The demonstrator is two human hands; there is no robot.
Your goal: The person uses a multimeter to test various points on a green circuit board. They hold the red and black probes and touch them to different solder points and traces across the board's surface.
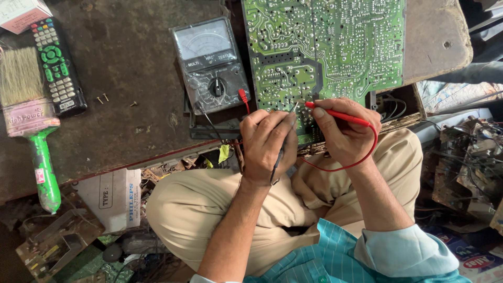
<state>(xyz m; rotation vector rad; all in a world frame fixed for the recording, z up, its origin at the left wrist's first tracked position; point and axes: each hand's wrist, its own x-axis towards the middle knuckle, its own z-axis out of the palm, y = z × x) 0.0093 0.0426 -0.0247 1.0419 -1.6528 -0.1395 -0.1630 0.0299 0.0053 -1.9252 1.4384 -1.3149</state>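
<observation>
A large green circuit board (335, 42) lies solder side up on a dark worn workbench (131, 120). My left hand (266, 144) grips a black test probe (285, 136) with its metal tip on the board's near edge. My right hand (340, 131) holds a red test probe (335, 112), its tip touching the board close to the black one. A red lead (361, 157) loops below my right wrist. Both leads run to a grey analogue multimeter (210, 63) lying just left of the board.
A black remote control (55, 65) and a paintbrush with a green handle (31, 120) lie at the bench's left. Two small screws (102, 98) sit near them. A cardboard box (112, 199) and scrap electronics (466, 162) crowd the floor around my crossed legs.
</observation>
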